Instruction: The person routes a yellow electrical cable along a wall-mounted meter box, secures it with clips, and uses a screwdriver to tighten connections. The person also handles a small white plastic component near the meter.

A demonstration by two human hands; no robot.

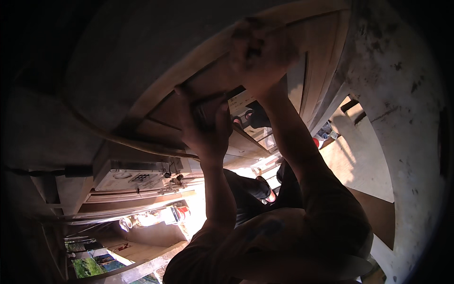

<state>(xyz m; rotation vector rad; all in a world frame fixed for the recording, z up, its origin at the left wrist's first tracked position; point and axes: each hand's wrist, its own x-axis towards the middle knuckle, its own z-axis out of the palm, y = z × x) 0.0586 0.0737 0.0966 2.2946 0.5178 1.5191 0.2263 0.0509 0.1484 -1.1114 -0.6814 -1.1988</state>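
Note:
My left hand (205, 137) is raised before a wooden panel with a pale frame (189, 73). Its thumb and fingers stand on either side of a dark, block-like thing (206, 111), whose kind is hard to make out in the shade. Higher and to the right, my right hand (267, 59) is bent over at the panel's upper part. Motion blur smears its fingers, and a dark patch near them cannot be told apart as shadow or object. Between my forearms a gap in the woodwork shows a pale board with dark markings (241, 99).
A cable (109, 137) curves along the panel's left side. Below it is a box with a dial and switches (132, 177). A stained whitish surface (402, 94) rises on the right, with a sunlit board (364, 156) beside it. Goods and a red-and-white container (181, 212) sit lower left.

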